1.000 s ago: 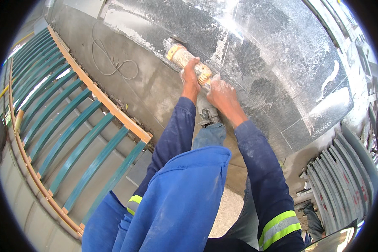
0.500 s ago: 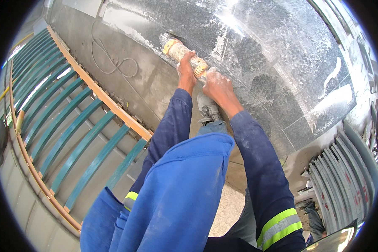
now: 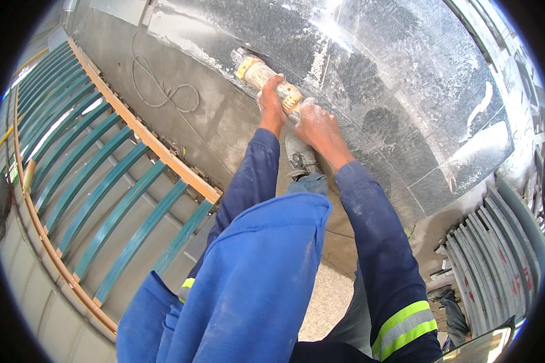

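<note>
Both my hands hold a dusty yellow angle grinder (image 3: 259, 72), which lies slantwise over a large dark grey stone slab (image 3: 363, 78). My left hand (image 3: 271, 103) is wrapped round the middle of its body. Farther back, my right hand (image 3: 318, 126) grips its rear end, with white dust on the knuckles. The grinder's head, at the far left end, is close to the slab's left edge; a thin dark disc edge shows there, and its contact with the stone cannot be made out. White powder and scored lines mark the slab.
A grey cord (image 3: 140, 66) loops on the concrete floor left of the slab. Along the left runs a wooden rack with teal slats (image 3: 112, 233). Upright grey slabs (image 3: 487, 260) stand stacked at lower right. My dusty shoe (image 3: 301, 157) is beside the slab, below my hands.
My hands and the rear of the grinder have shifted very slightly to the right. The hold on it is the same, and the slab has not moved.
</note>
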A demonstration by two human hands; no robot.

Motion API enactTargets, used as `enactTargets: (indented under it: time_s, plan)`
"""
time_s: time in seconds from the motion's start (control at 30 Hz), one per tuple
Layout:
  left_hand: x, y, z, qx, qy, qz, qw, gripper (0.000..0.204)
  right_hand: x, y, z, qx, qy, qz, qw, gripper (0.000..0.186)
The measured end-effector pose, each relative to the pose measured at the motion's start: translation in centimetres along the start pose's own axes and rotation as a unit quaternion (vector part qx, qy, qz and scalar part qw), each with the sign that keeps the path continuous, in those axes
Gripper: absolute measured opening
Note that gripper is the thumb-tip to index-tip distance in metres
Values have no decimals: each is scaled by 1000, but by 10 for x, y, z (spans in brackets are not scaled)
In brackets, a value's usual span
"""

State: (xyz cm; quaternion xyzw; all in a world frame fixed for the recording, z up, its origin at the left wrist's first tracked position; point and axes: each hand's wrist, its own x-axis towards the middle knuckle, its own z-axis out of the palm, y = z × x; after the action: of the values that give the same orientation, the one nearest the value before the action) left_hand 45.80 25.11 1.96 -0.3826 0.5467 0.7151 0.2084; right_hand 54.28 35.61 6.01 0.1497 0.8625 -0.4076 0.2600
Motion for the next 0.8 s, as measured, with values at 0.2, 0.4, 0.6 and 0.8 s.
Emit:
enactTargets:
  time_s: [0.2, 0.4, 0.6, 0.8]
  plan:
    - [6, 7, -4, 0, 12, -32, 999, 21, 3, -5, 4, -21, 3, -5, 1000, 33]
    - [-14, -17, -15, -14, 14, -30, 999, 21, -27, -3, -8, -17, -34, 28, 999, 31]
    - [-17, -7, -3, -7, 3, 8, 1000, 20, -18, -1, -7, -21, -20, 14, 999, 29]
    - [7, 10, -5, 2, 4, -14, 1000, 22, 4, -6, 4, -6, 4, -16, 1000, 29]
